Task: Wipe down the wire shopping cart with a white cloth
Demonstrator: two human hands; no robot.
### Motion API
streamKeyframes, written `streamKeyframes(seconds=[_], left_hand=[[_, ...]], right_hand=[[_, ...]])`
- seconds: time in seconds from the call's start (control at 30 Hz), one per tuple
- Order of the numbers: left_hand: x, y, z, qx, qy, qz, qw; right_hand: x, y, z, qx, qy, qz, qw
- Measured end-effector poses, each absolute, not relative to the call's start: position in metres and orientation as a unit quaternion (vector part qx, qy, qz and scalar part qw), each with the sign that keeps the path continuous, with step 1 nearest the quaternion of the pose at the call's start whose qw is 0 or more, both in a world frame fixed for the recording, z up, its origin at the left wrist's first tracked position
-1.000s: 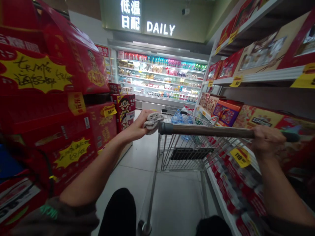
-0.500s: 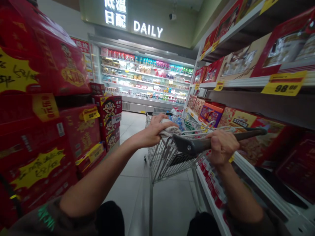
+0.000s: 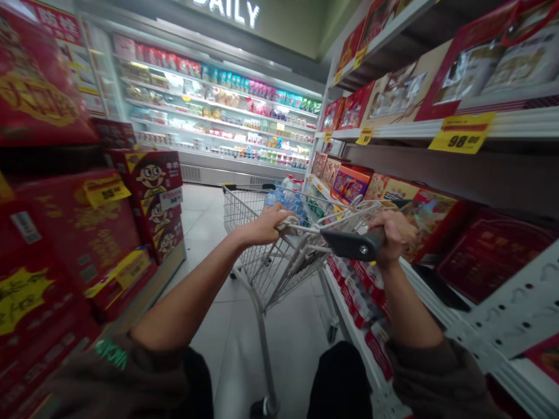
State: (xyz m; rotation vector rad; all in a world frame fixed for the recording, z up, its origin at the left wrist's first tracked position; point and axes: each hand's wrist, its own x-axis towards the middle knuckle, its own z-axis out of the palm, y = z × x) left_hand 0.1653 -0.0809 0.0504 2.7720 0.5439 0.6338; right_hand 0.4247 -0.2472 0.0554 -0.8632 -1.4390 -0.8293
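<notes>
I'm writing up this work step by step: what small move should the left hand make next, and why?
Probably slide the left hand and its cloth a little along the top edge of the shopping cart: the cloth appears to lie between hand and wire there, while the right hand grips the handle, which may steady things.
</notes>
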Motion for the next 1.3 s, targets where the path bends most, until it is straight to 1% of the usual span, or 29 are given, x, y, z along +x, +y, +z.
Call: streamKeyframes(seconds=[0.07, 0.1, 0.17, 0.23, 0.27, 0.37, 0.43, 0.5, 0.63, 0.7, 0.77, 0.83, 0.9, 1.0, 1.07, 1.13, 1.23, 1.3], left_hand=[[0.169, -0.093, 0.042, 0.936, 0.208, 0.253, 0.126], [0.171, -0.103, 0.035, 0.919, 0.232, 0.293, 0.127], [0.176, -0.130, 0.020, 0.857, 0.289, 0.411, 0.113], [0.185, -0.164, 0.005, 0.783, 0.301, 0.542, 0.060], [0.191, -0.181, -0.001, 0.759, 0.287, 0.584, 0.028], [0.212, -0.216, -0.012, 0.728, 0.223, 0.645, -0.066], [0.222, -0.218, -0.017, 0.723, 0.203, 0.653, -0.102], [0.222, -0.207, -0.025, 0.728, 0.209, 0.644, -0.110], [0.201, -0.175, -0.051, 0.759, 0.260, 0.592, -0.083], [0.194, -0.172, -0.059, 0.769, 0.277, 0.572, -0.067], [0.196, -0.181, -0.053, 0.768, 0.268, 0.580, -0.056], [0.208, -0.199, -0.034, 0.753, 0.228, 0.616, -0.051], [0.225, -0.217, -0.011, 0.721, 0.170, 0.669, -0.063], [0.243, -0.230, 0.007, 0.703, 0.128, 0.693, -0.095], [0.245, -0.225, -0.002, 0.707, 0.131, 0.685, -0.119], [0.238, -0.211, -0.023, 0.716, 0.158, 0.667, -0.132], [0.220, -0.191, -0.057, 0.739, 0.232, 0.621, -0.117], [0.212, -0.186, -0.067, 0.747, 0.270, 0.599, -0.103]], right_hand=[[0.434, -0.247, 0.055, -0.371, -0.610, -0.343, 0.610], [0.437, -0.246, 0.054, -0.369, -0.603, -0.340, 0.620], [0.444, -0.242, 0.052, -0.363, -0.590, -0.331, 0.641], [0.448, -0.238, 0.051, -0.355, -0.584, -0.317, 0.657], [0.450, -0.236, 0.050, -0.350, -0.585, -0.310, 0.663], [0.452, -0.233, 0.050, -0.338, -0.599, -0.287, 0.666], [0.454, -0.232, 0.051, -0.343, -0.612, -0.277, 0.657], [0.456, -0.231, 0.052, -0.349, -0.618, -0.271, 0.650], [0.461, -0.226, 0.052, -0.348, -0.616, -0.259, 0.658], [0.463, -0.223, 0.052, -0.346, -0.612, -0.251, 0.665], [0.463, -0.222, 0.051, -0.343, -0.611, -0.242, 0.671], [0.462, -0.221, 0.051, -0.339, -0.615, -0.231, 0.673], [0.463, -0.220, 0.051, -0.336, -0.623, -0.224, 0.670], [0.465, -0.219, 0.050, -0.336, -0.633, -0.210, 0.665], [0.469, -0.218, 0.049, -0.332, -0.635, -0.199, 0.668], [0.473, -0.217, 0.049, -0.328, -0.637, -0.190, 0.671], [0.477, -0.217, 0.050, -0.336, -0.638, -0.175, 0.671], [0.477, -0.217, 0.050, -0.335, -0.637, -0.166, 0.674]])
